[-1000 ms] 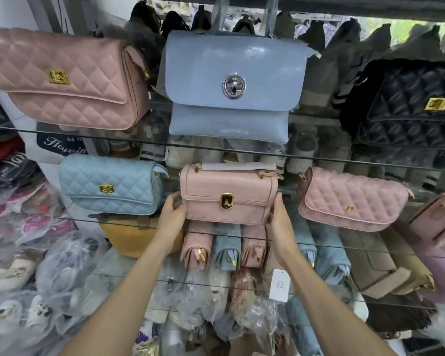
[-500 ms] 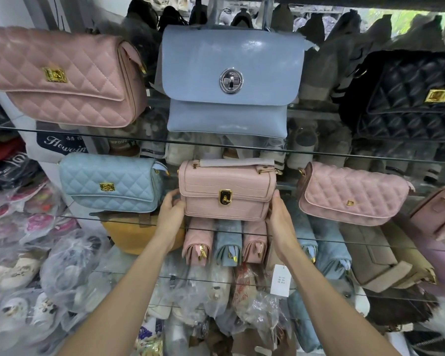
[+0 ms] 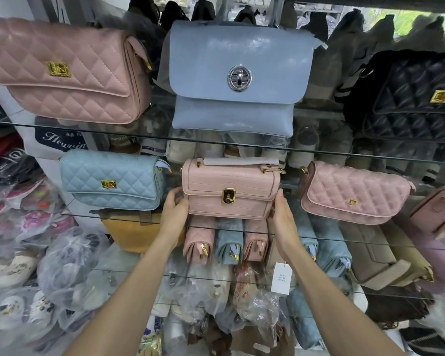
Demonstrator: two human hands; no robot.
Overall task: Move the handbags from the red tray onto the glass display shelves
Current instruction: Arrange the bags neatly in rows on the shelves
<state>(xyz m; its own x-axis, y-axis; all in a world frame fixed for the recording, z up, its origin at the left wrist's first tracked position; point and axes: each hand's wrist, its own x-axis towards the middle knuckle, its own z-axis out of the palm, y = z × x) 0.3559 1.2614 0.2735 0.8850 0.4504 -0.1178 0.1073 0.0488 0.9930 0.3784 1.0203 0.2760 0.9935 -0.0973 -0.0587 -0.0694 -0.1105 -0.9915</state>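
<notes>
A pale pink croc-textured handbag (image 3: 229,188) with a gold clasp stands upright on the middle glass shelf (image 3: 370,242), between a light blue quilted bag (image 3: 111,181) and a pink quilted bag (image 3: 352,194). My left hand (image 3: 174,211) grips its left end, thumb at the front. My right hand (image 3: 283,219) grips its right end, thumb pointing up along the side. The fingers of both hands are hidden behind the bag. The red tray is out of view.
On the upper glass shelf (image 3: 139,135) sit a pink quilted bag (image 3: 62,70), a large blue bag (image 3: 239,78) and a black quilted bag (image 3: 416,98). Under the middle shelf are several small bags (image 3: 226,242) and a mustard bag (image 3: 136,232). Plastic-wrapped shoes (image 3: 70,265) pile up at the left.
Both hands keep the same hold on the pink handbag at the middle shelf. The bag has barely shifted; only the view has moved slightly.
</notes>
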